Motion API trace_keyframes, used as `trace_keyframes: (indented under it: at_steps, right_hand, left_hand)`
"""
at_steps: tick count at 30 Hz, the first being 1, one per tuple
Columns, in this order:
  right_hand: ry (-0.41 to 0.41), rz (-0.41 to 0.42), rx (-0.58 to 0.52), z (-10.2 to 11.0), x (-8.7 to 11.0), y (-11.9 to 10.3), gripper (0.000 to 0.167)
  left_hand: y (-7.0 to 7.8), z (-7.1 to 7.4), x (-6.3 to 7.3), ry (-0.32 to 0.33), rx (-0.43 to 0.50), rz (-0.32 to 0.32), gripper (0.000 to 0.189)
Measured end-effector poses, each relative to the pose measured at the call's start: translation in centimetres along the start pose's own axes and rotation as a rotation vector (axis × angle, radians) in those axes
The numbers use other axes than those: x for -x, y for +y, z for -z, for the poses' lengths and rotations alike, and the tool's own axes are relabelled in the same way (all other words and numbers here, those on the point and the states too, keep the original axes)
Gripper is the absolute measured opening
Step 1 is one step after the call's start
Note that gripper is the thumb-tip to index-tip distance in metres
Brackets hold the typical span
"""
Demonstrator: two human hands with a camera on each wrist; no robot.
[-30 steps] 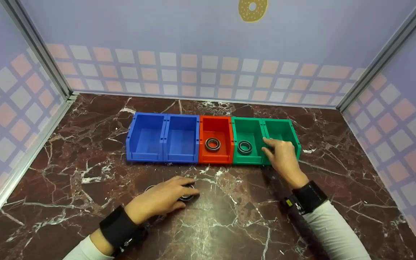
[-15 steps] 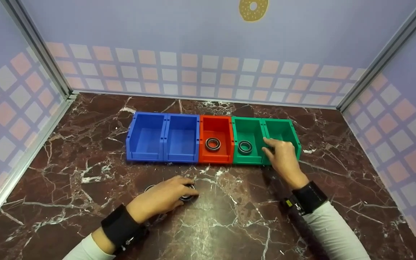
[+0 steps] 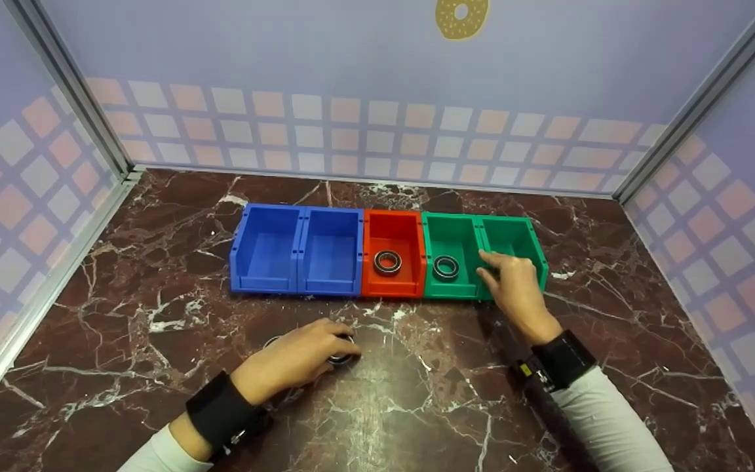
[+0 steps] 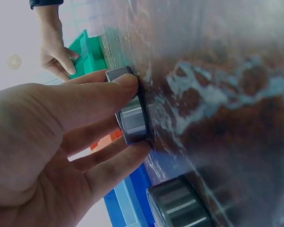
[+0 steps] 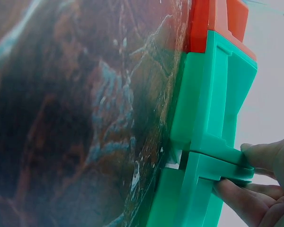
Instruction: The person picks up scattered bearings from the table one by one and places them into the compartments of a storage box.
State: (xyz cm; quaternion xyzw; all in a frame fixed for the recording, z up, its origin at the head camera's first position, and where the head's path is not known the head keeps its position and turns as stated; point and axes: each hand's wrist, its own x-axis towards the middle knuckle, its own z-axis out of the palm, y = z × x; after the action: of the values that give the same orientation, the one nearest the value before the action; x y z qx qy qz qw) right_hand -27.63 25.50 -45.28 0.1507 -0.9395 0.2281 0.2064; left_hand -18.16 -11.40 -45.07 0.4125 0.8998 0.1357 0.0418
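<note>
My left hand (image 3: 299, 354) pinches a ball bearing (image 4: 132, 120) by its rim, between the thumb and fingers, low over the marble-patterned surface. A second bearing (image 4: 177, 203) stands beside it, mostly covered by the hand in the head view. My right hand (image 3: 515, 285) grips the adjoining side walls of the two green bins, the left green bin (image 3: 451, 231) and the right green bin (image 3: 508, 231), with thumb and fingers on either side. One bearing (image 3: 445, 267) lies flat in the left green bin; another bearing (image 3: 387, 262) lies in the red bin (image 3: 393, 226).
Two blue bins, the outer one (image 3: 266, 242) and the inner one (image 3: 329, 242), complete the row on its left end. The dark red marbled table (image 3: 417, 393) is bounded by a patterned back wall (image 3: 351, 59) and side panels.
Both hands stay almost where they were. The left thumb seems to have drawn in slightly closer to the bearing; the bins have not visibly moved.
</note>
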Motion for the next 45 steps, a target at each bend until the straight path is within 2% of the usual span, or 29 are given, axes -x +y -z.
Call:
trace_keyframes:
  at_steps: [4,12,20,32,45]
  right_hand:
    - [0.0,0.003,-0.001,0.0,0.0,0.0,0.036]
    - [0.017,0.015,-0.002,0.2,0.1,0.0,0.035]
    - [0.028,0.017,-0.012,0.2,-0.1,-0.1,0.035]
    - [0.002,0.006,0.002,0.1,0.0,-0.3,0.036]
    - [0.023,0.011,0.004,0.0,0.1,-0.1,0.035]
  left_hand:
    - [0.0,0.1,-0.1,-0.005,-0.003,0.001,0.052]
    - [-0.1,0.4,-0.3,-0.004,-0.029,-0.047,0.049]
    - [-0.3,0.7,-0.3,-0.013,-0.042,-0.066,0.049]
    - [-0.5,1.2,-0.4,-0.018,-0.094,-0.091,0.044]
    - [-0.6,2.1,-0.3,-0.014,-0.057,-0.098,0.041]
